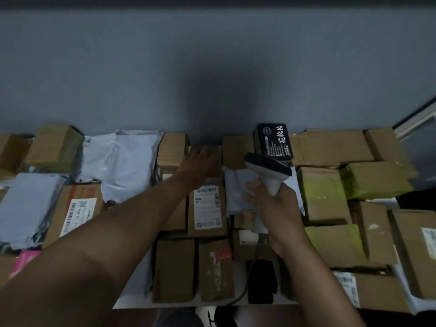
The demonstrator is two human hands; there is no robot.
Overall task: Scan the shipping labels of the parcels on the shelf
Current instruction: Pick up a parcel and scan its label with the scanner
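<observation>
Many parcels cover the white shelf (132,300). My right hand (271,204) grips the handle of a white barcode scanner (269,171), whose dark head points left over a grey poly bag (236,192). My left hand (200,161) reaches far back and rests on a small cardboard box (212,152) by the wall; whether its fingers curl round the box is unclear. Just in front of that hand lies a brown box with a white shipping label (207,206) facing up.
White poly mailers (127,166) lie at the back left. A labelled carton (77,213) sits at the left. A black box with white characters (273,140) stands at the back right. Green-taped boxes (320,192) fill the right. The scanner's cable (243,291) hangs over the front edge.
</observation>
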